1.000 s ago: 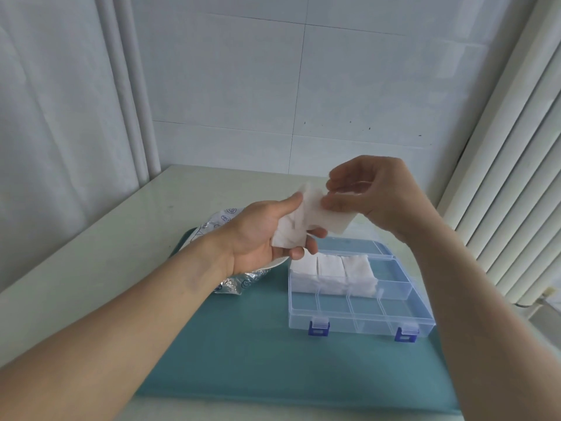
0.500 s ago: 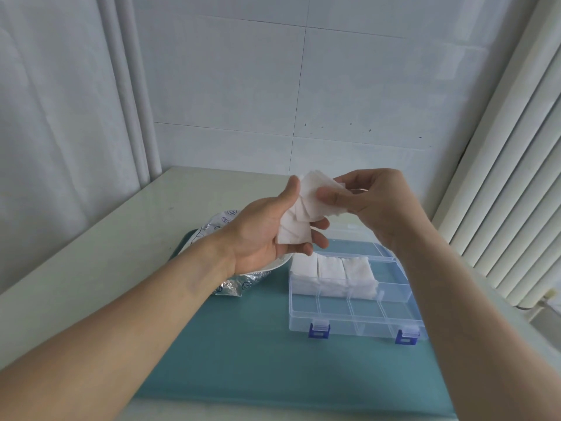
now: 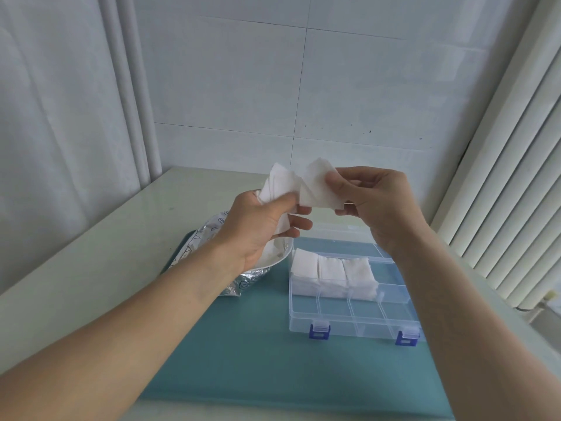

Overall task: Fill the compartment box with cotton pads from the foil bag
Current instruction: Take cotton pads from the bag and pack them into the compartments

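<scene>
My left hand (image 3: pixel 263 226) grips a small stack of white cotton pads (image 3: pixel 279 185) above the table. Beside it my right hand (image 3: pixel 375 202) pinches a single white cotton pad (image 3: pixel 315 189) between thumb and fingers, just right of the stack. Below them the clear compartment box (image 3: pixel 352 311) with blue latches lies open on the teal mat. Three of its back compartments hold white pads (image 3: pixel 331 270); the front row shows none. The foil bag (image 3: pixel 209 238) lies left of the box, mostly hidden behind my left wrist.
A white bowl (image 3: pixel 277 256) rests on the foil bag under my left hand. The teal mat (image 3: pixel 258 360) covers the pale table (image 3: pixel 91 253). A tiled wall stands behind, a curtain at the left, and ribbed slats at the right.
Both hands have risen slightly. My right hand has pulled one pad away from the stack in my left hand, and the pads now stand more upright.
</scene>
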Demonstrator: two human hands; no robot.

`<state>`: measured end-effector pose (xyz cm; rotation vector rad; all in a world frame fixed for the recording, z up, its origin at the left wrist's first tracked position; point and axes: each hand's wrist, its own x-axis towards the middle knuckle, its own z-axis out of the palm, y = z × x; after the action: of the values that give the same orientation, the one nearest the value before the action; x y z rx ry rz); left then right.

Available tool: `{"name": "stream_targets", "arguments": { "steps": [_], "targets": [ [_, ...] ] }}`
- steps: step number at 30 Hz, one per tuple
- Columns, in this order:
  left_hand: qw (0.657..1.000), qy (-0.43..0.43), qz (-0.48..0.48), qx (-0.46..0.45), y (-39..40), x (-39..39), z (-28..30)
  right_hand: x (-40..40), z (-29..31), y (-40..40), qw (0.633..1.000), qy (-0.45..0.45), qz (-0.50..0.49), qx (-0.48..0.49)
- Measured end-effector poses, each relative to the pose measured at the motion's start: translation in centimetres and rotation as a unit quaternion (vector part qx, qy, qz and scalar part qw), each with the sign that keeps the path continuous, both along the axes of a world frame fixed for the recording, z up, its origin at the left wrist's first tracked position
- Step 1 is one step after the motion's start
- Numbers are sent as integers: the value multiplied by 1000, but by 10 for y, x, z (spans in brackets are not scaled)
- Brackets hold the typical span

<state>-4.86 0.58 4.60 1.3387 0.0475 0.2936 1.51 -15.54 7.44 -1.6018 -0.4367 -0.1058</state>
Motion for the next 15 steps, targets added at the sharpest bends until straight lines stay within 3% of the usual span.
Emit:
{"name": "stream_targets", "arguments": {
  "steps": [6,10,15],
  "targets": [
    [1000,-4,-15,5,-1,-3,0,-4,-1,8,995,35,-28,93],
    [998,-23,-52,17,-4,-5,-1,-5,-12,20,991,6,-117,71],
    [995,-51,-77,22,-5,-7,2,-7,-17,23,989,-69,-131,11]
  ]
}}
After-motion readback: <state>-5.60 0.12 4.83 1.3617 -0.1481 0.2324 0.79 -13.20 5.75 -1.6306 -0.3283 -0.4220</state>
